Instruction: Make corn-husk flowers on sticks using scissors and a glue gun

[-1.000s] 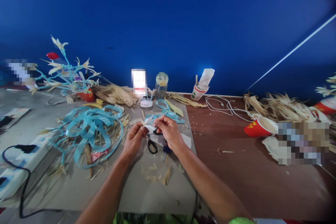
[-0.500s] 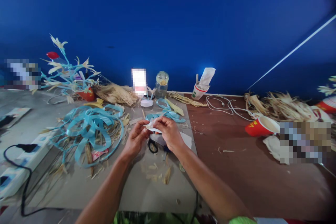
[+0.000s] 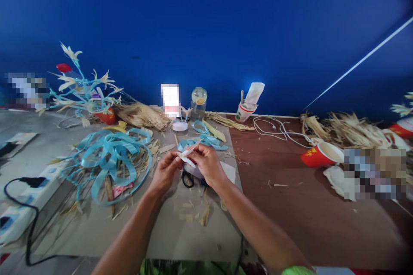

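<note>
Both of my hands meet over the grey mat (image 3: 161, 236) and pinch one small pale strip of corn husk (image 3: 186, 157) between them. My left hand (image 3: 165, 172) grips its left end with closed fingers. My right hand (image 3: 208, 164) holds the right end between thumb and fingers. Black-handled scissors (image 3: 187, 179) lie on the mat just under my hands. Short husk scraps (image 3: 193, 215) are scattered in front of my wrists.
A tangle of light blue ribbon (image 3: 106, 159) lies to the left. A husk flower arrangement in a red cup (image 3: 106, 116), a glass jar (image 3: 198, 104), a paper cup (image 3: 243, 112), a white cable (image 3: 277, 131), a tipped red cup (image 3: 321, 155) and a power strip (image 3: 19, 206) surround the mat.
My hands have turned and worked the husk strip slightly between the fingers, staying in the same place. Nothing else has moved.
</note>
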A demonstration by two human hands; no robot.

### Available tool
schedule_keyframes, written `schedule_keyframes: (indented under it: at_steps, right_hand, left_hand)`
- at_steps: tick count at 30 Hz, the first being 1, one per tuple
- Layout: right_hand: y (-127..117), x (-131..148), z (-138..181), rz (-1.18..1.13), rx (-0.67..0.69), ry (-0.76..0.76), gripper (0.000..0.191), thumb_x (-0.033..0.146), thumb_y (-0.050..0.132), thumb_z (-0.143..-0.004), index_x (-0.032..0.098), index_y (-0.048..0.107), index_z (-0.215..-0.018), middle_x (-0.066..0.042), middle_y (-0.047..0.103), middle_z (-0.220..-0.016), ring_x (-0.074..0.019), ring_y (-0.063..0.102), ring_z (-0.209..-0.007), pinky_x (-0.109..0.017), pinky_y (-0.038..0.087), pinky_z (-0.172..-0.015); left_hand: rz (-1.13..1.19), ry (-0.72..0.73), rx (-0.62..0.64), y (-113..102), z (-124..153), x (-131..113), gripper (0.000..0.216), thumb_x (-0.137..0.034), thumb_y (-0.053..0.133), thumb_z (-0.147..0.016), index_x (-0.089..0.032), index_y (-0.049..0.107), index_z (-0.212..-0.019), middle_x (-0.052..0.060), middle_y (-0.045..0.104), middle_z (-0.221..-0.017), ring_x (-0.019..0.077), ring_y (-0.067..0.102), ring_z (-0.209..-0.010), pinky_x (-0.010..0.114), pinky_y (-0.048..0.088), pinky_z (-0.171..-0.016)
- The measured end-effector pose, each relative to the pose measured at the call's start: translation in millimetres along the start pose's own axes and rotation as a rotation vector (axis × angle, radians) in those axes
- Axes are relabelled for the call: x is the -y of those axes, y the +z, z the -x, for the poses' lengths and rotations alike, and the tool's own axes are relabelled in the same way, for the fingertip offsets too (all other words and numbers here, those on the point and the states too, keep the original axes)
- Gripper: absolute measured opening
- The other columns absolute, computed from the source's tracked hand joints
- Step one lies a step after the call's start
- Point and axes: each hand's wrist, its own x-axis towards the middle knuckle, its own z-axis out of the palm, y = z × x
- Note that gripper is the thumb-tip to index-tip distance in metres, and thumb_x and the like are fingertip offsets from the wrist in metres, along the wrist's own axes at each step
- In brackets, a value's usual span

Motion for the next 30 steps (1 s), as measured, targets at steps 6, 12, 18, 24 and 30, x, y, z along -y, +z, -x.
schedule_keyframes:
  at_steps: [6,12,18,24,30]
  right_hand:
    - [3,3,2,-0.093,0.013,0.043,0.016,0.034,0.068,-0.064,0.019,0.066,-0.071,0.002,0.062,-0.062,-0.0111,0.054,-0.052,-0.024,0.044,-0.054]
    - [2,0,2,-0.020,0.001,-0.073,0.013,0.031,0.064,-0.070,0.019,0.068,-0.072,0.002,0.062,-0.060,-0.0115,0.056,-0.054,-0.024,0.045,-0.055]
    - [2,-2,2,0.006,-0.018,-0.099,0.011,0.029,0.063,-0.070,0.018,0.066,-0.069,0.003,0.060,-0.061,-0.0106,0.054,-0.052,-0.024,0.046,-0.056]
    - [5,-1,4,-0.015,-0.030,-0.071,0.011,0.028,0.062,-0.068,0.018,0.063,-0.068,0.002,0.062,-0.064,-0.0101,0.055,-0.051,-0.024,0.047,-0.056]
    - [-6,-1,-3,0.087,-0.062,-0.056,0.015,0.033,0.059,-0.071,0.018,0.060,-0.071,0.002,0.060,-0.063,-0.0094,0.051,-0.050,-0.022,0.042,-0.052]
  left_hand:
    - [0.018,0.007,0.000,-5,-2,4,0.022,-0.035,0.070,-0.071,-0.016,0.063,-0.081,0.000,0.059,-0.067,0.0123,0.053,-0.064,0.026,0.039,-0.065]
    - [0.073,0.020,0.011,-1,-2,2,0.022,-0.032,0.071,-0.071,-0.019,0.066,-0.087,0.000,0.061,-0.073,0.0099,0.051,-0.062,0.024,0.039,-0.062]
    - [0.033,0.009,-0.015,-2,-2,2,0.024,-0.034,0.073,-0.068,-0.017,0.068,-0.085,0.000,0.060,-0.066,0.0099,0.049,-0.058,0.024,0.038,-0.060]
    - [0.027,0.008,-0.063,-3,-2,1,0.019,-0.032,0.073,-0.069,-0.016,0.066,-0.078,-0.001,0.059,-0.063,0.0094,0.050,-0.057,0.023,0.038,-0.060]
    - [0.112,0.045,-0.134,4,-2,-7,0.020,-0.032,0.075,-0.065,-0.017,0.065,-0.075,-0.001,0.057,-0.062,0.0089,0.050,-0.057,0.021,0.038,-0.057]
